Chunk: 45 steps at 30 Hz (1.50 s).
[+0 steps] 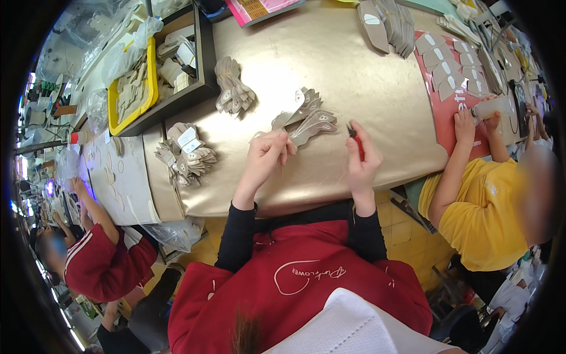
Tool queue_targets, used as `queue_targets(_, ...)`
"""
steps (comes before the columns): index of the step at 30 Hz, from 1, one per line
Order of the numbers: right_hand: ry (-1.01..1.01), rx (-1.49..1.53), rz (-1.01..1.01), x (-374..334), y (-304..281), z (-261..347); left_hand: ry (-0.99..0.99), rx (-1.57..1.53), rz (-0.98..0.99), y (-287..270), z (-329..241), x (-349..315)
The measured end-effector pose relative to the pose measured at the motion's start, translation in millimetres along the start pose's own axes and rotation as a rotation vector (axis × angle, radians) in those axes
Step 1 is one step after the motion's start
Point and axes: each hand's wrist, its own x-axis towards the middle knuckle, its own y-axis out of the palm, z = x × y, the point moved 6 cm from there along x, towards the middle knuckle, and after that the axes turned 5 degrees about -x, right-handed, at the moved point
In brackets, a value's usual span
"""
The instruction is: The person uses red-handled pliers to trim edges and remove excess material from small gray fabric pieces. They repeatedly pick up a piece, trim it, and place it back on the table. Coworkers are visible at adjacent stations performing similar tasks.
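My left hand (269, 154) is closed, its fingers pinched at the lower end of a beige cut piece (288, 113), which looks like a flat shoe-upper part. Just beyond it, a loose fan of similar beige pieces (314, 126) lies on the gold-coloured table cover. In my right hand (365, 162) is a small pair of thread snips (357, 141) with red handles and dark tips, pointing up and left. Fine loose threads show between the two hands. The exact grip of the left fingertips is partly hidden.
Left of my hands lie two bundles of beige pieces (234, 88) (187, 154). A dark box (203, 59) with a yellow tray (150, 97) stands farther left. Stacked parts (386, 29) and a red sheet (445, 121) lie right. A person in yellow (471, 206) works there, another in red (109, 253) at left.
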Motion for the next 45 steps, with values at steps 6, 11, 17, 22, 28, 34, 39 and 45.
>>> queue_targets(6, 0.07, 0.002, 0.061, -2.4, -11.3, -7.5, 0.178, 0.642, -0.089, 20.7, -26.7, 2.7)
queue_targets(11, 0.064, 0.008, 0.145, -6.2, -2.6, 0.7, 0.447, 0.942, -0.252, 51.8, -34.3, 11.4)
queue_targets(17, 0.282, 0.176, 0.144, -12.6, 19.2, -8.2, 0.353, 0.796, -0.171, 46.8, -20.4, 14.5)
queue_targets(22, 0.441, 0.445, 0.222, -22.1, 39.0, -17.5, 0.092, 0.403, -0.104, 29.4, -11.6, 15.4)
queue_targets(28, 0.442, 0.434, 0.045, -10.4, 18.9, -23.0, -0.017, 0.253, -0.092, 23.8, -12.0, 10.6)
queue_targets(34, -0.118, -0.03, 0.189, -8.5, 11.4, 19.5, 0.006, 0.213, -0.108, 21.8, -8.7, 12.6)
queue_targets(39, -0.227, -0.248, 0.156, -11.2, 29.2, 26.5, -0.037, 0.069, -0.118, 17.6, 0.3, 9.9)
queue_targets(45, -0.27, -0.33, 0.146, -15.5, 37.3, 25.8, -0.058, -0.011, -0.118, 16.8, 2.8, 10.1)
